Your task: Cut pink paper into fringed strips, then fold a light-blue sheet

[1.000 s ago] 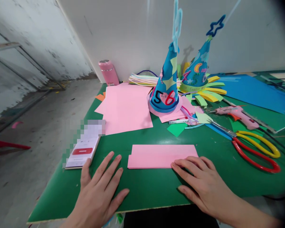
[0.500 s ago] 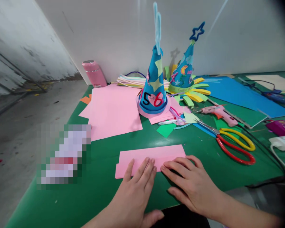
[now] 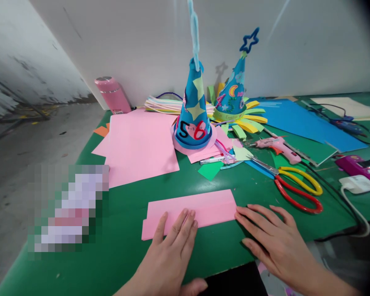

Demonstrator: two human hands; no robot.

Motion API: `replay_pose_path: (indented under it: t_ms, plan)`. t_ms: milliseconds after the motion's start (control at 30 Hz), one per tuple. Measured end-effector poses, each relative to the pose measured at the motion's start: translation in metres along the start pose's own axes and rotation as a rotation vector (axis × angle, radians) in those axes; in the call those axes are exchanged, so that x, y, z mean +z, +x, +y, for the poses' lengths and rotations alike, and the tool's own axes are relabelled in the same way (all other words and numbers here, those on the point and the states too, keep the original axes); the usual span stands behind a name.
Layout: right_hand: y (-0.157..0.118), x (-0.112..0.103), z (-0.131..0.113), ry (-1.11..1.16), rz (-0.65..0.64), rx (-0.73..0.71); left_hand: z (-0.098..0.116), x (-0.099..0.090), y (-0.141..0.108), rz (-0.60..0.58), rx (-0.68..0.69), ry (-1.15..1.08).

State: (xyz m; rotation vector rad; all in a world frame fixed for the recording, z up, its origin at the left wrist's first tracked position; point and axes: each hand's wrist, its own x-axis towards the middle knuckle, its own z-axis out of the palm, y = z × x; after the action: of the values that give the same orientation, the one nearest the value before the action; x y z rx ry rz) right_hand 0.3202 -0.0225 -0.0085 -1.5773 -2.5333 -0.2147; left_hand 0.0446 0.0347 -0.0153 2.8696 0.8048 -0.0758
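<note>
A folded strip of pink paper [image 3: 209, 205] lies flat on the green tabletop [image 3: 123, 218] in front of me. My left hand [image 3: 172, 242] rests on its left half with the fingers stretched out, pressing it down. At the strip's right end, my right hand [image 3: 274, 234] touches the lower corner with its fingertips, the fingers extended and nothing held in them. Scissors [image 3: 283, 176] with one yellow and one red handle lie beyond my right hand.
Behind the strip stand two blue cone hats [image 3: 193, 107] with pipe cleaners on top. A large pink sheet [image 3: 142, 148] lies at left, near a pink flask [image 3: 114, 94]. At right are a pink glue gun [image 3: 279, 148], blue sheets [image 3: 308, 123] and a white plug [image 3: 356, 183] with cables.
My right hand has slid rightward along the lower edge to the right end of the pink strip. The left hand stays on the paper. The view has shifted slightly.
</note>
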Motion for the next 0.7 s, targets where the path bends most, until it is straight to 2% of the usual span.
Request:
replay_pose_path:
  t_ms: [167, 300, 433, 567, 700]
  plan:
    - [0.003, -0.001, 0.005, 0.047, 0.050, 0.073, 0.001, -0.010, -0.001, 0.105, 0.078, 0.062]
    - [0.027, -0.004, 0.005, 0.146, 0.055, -0.024, 0.004, -0.016, 0.006, 0.175, -0.074, 0.073]
    - [0.053, -0.006, 0.013, 0.199, -0.016, -0.132, 0.001, -0.024, 0.018, 0.162, -0.161, 0.012]
    - [0.062, -0.001, 0.024, 0.198, 0.076, -0.281, -0.003, -0.033, 0.025, 0.138, -0.166, -0.048]
    - [0.065, 0.001, 0.029, 0.250, 0.101, -0.270, -0.004, -0.038, 0.031, 0.118, -0.151, -0.034]
